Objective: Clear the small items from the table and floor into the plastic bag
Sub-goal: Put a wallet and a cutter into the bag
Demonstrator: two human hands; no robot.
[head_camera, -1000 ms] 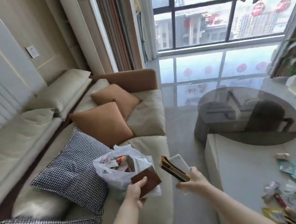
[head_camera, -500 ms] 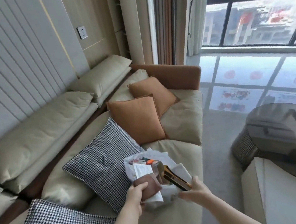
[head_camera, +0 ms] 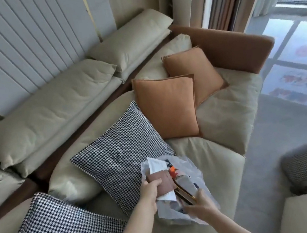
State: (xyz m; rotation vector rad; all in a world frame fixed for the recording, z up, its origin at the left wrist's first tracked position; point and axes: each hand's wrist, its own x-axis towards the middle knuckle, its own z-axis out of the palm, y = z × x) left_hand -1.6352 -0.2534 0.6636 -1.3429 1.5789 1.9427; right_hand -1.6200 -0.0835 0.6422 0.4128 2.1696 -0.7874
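Gripping flat brown wallet, crinkly plastic bag beneath.

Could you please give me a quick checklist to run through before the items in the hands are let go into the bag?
1. Plastic bag rests steadily on the sofa seat: ok.
2. Bag mouth is open, contents visible inside: ok.
3. Left hand has a firm hold on the brown wallet-like item and white paper: ok.
4. Right hand holds the flat black and orange item over the bag: ok.
5. Both items sit fully past the bag's rim: cannot tell, the plastic is crumpled around them.
6. Room left inside the bag: cannot tell.
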